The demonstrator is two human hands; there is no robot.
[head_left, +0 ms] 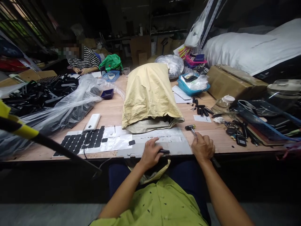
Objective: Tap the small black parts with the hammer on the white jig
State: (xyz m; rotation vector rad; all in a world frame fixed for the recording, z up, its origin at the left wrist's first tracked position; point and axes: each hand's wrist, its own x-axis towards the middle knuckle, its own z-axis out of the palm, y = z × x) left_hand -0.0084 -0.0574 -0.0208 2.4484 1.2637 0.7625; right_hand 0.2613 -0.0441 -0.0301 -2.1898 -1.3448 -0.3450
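Observation:
My right hand (203, 147) is closed round the handle of a small hammer (191, 128), whose head lies on the table just ahead of the fist. My left hand (151, 152) rests on a long white sheet (164, 141) at the table's near edge, with its fingers pinched on a small black piece (164, 152). To the left on the same sheet lie several black square pieces (82, 141) in rows, and one loose black piece (132, 142) sits apart.
A tan sack (148, 94) lies just beyond the sheet. A white power bank (93, 121) and clear bags of black parts (47, 100) are at left. Blue trays (191, 84), a cardboard box (232, 81) and small tools (202, 110) sit right. Another person (82, 59) sits far left.

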